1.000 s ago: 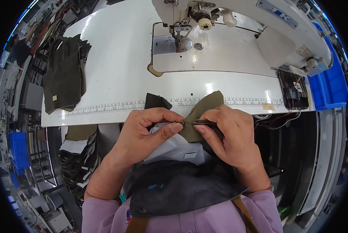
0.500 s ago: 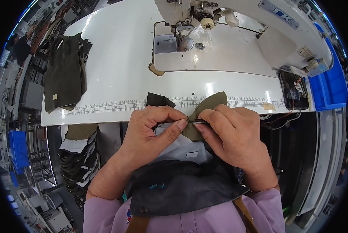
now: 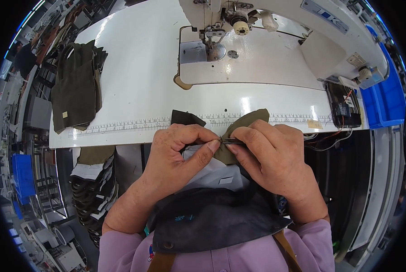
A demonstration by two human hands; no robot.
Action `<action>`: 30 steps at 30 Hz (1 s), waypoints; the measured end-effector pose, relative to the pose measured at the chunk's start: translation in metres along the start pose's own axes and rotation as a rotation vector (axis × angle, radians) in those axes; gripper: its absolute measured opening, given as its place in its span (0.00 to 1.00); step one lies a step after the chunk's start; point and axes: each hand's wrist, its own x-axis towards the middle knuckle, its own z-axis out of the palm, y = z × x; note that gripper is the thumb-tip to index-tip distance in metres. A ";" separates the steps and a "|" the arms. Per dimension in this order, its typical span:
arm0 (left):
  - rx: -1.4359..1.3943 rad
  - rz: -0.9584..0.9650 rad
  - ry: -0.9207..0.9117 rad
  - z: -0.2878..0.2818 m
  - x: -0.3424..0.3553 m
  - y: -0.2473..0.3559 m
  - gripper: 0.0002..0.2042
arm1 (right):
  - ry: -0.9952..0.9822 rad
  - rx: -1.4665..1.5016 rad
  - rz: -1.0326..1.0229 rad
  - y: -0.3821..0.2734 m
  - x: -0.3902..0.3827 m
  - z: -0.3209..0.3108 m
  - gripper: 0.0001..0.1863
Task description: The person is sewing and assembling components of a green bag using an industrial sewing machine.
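Observation:
In front of my chest, just off the table's near edge, both hands meet at an olive fabric piece (image 3: 249,119). My left hand (image 3: 178,152) pinches the fabric's edge between thumb and forefinger. In my right hand (image 3: 271,152) is a slim, pointed, tweezers-like metal tool (image 3: 232,142), its tip touching the fabric beside my left fingertips. Part of the tool is hidden by my fingers. A dark fabric corner (image 3: 187,118) and light grey lining (image 3: 218,177) show around and below my left hand.
A sewing machine (image 3: 275,59) stands at the back right of the white table (image 3: 135,68). Stacked dark fabric pieces (image 3: 74,90) lie at the left. More layered pieces (image 3: 92,181) hang below the table edge. A blue bin (image 3: 384,99) is at the right.
The olive fabric's upper edge has tipped slightly to the right. Both hands keep nearly the same pose and grip; the whole view has shifted a little.

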 end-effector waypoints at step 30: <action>1.019 0.496 -0.354 -0.067 0.006 0.122 0.09 | 0.059 0.727 0.094 -0.030 0.007 -0.011 0.09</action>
